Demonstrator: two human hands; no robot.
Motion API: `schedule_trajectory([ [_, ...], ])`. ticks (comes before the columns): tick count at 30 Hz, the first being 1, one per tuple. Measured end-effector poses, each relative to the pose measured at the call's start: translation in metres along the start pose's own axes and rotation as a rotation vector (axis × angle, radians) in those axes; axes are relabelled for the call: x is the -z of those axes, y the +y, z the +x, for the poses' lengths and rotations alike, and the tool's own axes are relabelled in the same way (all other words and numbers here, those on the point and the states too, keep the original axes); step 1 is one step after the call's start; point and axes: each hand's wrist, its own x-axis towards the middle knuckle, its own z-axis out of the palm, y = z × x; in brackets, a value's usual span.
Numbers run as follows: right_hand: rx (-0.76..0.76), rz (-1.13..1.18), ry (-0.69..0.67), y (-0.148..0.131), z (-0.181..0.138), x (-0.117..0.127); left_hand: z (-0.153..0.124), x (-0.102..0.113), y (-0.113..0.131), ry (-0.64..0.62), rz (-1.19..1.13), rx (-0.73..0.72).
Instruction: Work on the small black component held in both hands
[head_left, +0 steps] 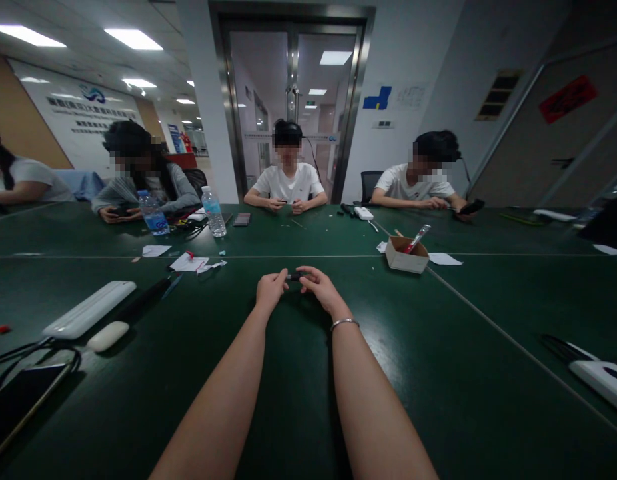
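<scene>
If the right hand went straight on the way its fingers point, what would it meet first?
The right hand would probably first meet the small, dark, oblong object between the hands, then the left hand beyond it; whether object and right hand touch is unclear.

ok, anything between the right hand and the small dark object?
Nothing visible. The right hand is at the right end of the small dark object, contact unclear; the left hand holds the other end.
</scene>
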Motion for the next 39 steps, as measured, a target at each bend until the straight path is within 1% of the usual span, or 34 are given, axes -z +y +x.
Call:
schedule_trajectory([
  [7,-0.035,-0.013,0.026,0.002,0.002,0.002,0.007,-0.006,-0.009,-0.03,-0.14,-0.068],
  [12,-0.058,0.019,0.057,0.003,0.003,0.002,0.008,-0.007,-0.01,-0.056,-0.173,-0.109],
  [15,-0.057,0.05,0.073,0.003,0.003,0.002,0.008,-0.007,-0.01,-0.081,-0.201,-0.155],
  [20,-0.059,0.074,0.089,0.003,0.004,0.001,0.009,-0.008,-0.01,-0.068,-0.263,-0.24],
  [25,-0.058,0.098,0.11,0.003,0.004,0.001,0.007,-0.006,-0.007,-0.087,-0.274,-0.247],
  [32,-0.054,0.09,0.165,0.006,0.004,0.002,0.008,-0.006,-0.011,-0.17,-0.293,-0.255],
  [39,-0.066,0.099,0.195,0.006,0.004,0.002,0.005,-0.009,-0.01,-0.126,-0.246,-0.311],
])
